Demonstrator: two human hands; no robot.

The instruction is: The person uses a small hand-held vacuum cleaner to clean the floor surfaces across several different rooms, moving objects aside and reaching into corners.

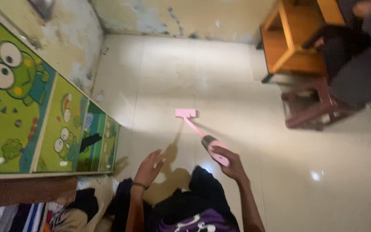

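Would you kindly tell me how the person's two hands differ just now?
The right hand grips the pink long-handled floor cleaner by its handle end; the left hand holds nothing. The right hand's fingers curl closed; the left hand's fingers spread open. Both are bare and stretched out over the pale tiled floor.

The mop (198, 131) is pink. The cabinet (35, 111) is green with frog pictures. The floor (237, 77) is pale cream. The table (288, 38) is orange.

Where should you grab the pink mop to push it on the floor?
Grab the pink mop by its thick upper handle end, from above, where the right hand holds it. The flat head rests on the tiled floor and the stick slants up towards you.
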